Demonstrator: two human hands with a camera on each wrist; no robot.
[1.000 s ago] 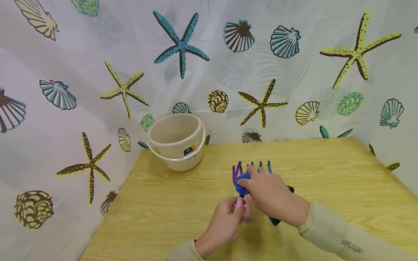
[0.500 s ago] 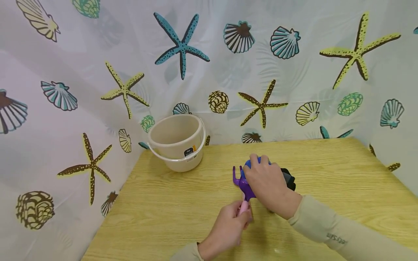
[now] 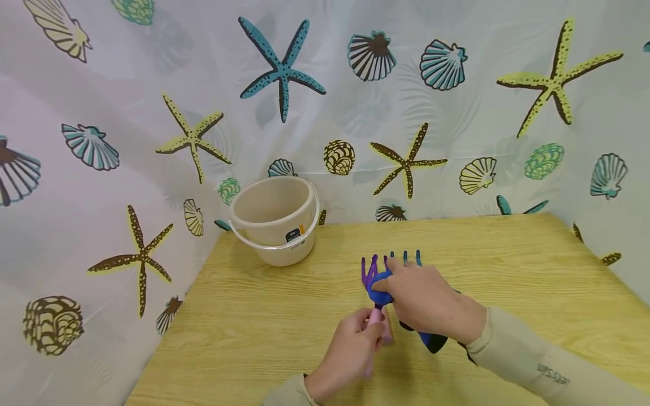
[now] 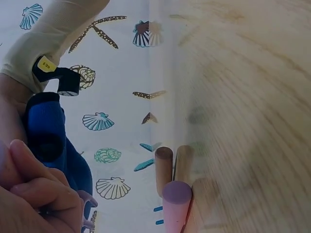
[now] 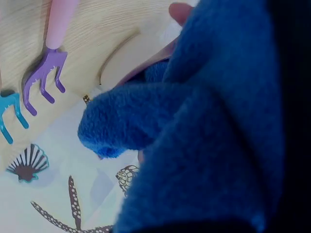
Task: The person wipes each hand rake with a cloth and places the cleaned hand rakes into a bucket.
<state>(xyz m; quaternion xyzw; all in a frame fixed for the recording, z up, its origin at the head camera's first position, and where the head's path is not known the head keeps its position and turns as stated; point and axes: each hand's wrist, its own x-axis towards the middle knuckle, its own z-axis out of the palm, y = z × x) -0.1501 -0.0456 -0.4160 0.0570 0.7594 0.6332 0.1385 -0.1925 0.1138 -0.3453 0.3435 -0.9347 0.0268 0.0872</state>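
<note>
My left hand (image 3: 350,344) grips the pink handle (image 3: 374,317) of a small purple-headed garden tool. A fuzzy blue cloth (image 3: 380,288) covers most of its head, so its exact shape is hidden. The right hand (image 3: 431,299) pinches this cloth around the head, close to the handle. More of the cloth, with a dark part, hangs below the right palm. Under both hands lie a purple hand rake (image 5: 44,73) with a pink handle and a teal hand rake (image 5: 10,109). In the left wrist view, curled fingers (image 4: 46,194) show beside the cloth.
A cream bucket (image 3: 304,217) with a white bail handle stands at the back left of the wooden table (image 3: 244,338). Behind and beside the table hangs a white curtain (image 3: 355,113) printed with starfish and shells. A black wrist device (image 4: 68,81) sits on the right sleeve.
Half a second ago my right hand and the cloth were farther up, baring the purple head. They have come back down toward the handle. The left hand has stayed nearly in place.
</note>
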